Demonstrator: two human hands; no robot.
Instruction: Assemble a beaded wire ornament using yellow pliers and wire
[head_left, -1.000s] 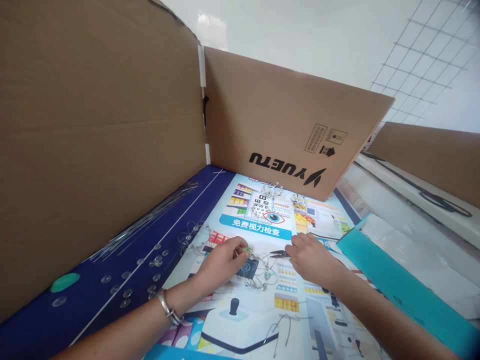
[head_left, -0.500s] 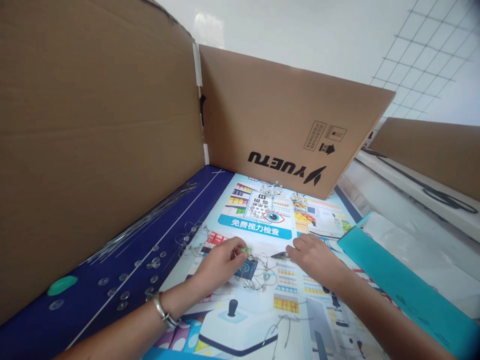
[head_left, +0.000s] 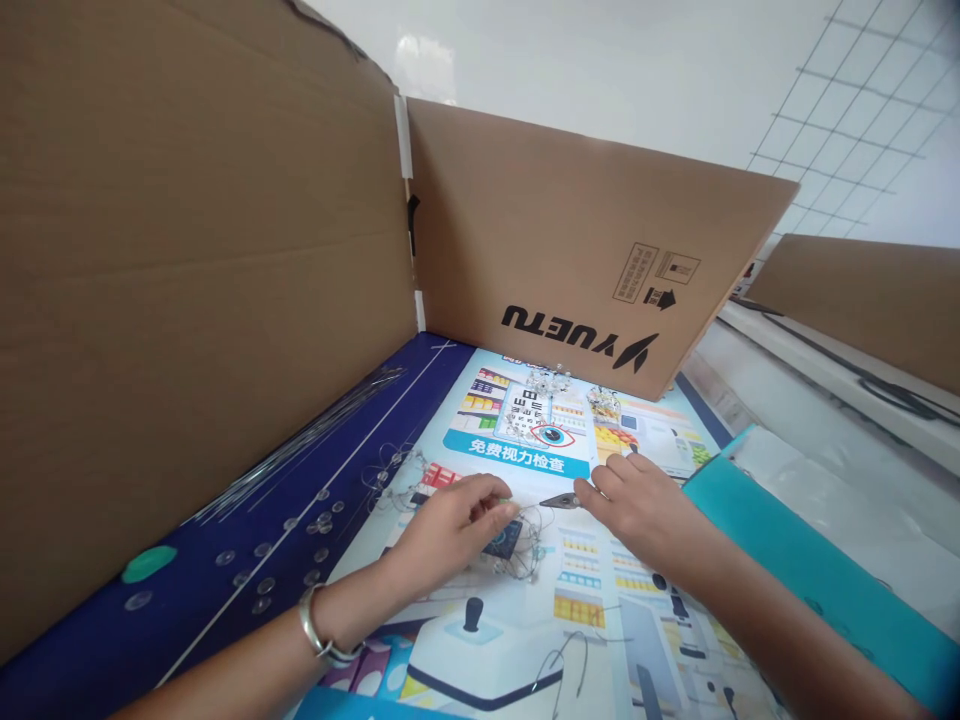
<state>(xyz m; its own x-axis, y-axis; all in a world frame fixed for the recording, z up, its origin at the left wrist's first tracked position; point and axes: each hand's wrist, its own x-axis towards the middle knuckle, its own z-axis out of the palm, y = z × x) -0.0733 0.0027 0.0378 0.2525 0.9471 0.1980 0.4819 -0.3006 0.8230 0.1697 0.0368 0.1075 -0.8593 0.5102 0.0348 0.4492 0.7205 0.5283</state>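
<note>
My left hand point(head_left: 459, 522) is closed in a pinch on a piece of beaded wirework point(head_left: 525, 560), whose thin wire loops and clear beads spread out below the fingertips. A small bit of green shows at the pinch, mostly covered by the fingers. My right hand point(head_left: 641, 502) is wrapped round a pair of pliers point(head_left: 559, 501). Their pointed jaws face left, close to a thin wire that runs from the left fingertips. Whether the jaws grip that wire I cannot make out.
Loose clear beads point(head_left: 325, 522) and a green oval piece point(head_left: 149, 564) lie on the left, near straight wires point(head_left: 300, 435). More wirework point(head_left: 394, 478) and bent wires point(head_left: 574, 660) lie about. Beaded clusters point(head_left: 547, 382) stand by the cardboard wall point(head_left: 570, 220). A teal box point(head_left: 817, 570) is at right.
The left fingers have closed further over the green bit. The pliers' jaws now point at the wire from the left hand, nearer its fingertips. My view has shifted slightly.
</note>
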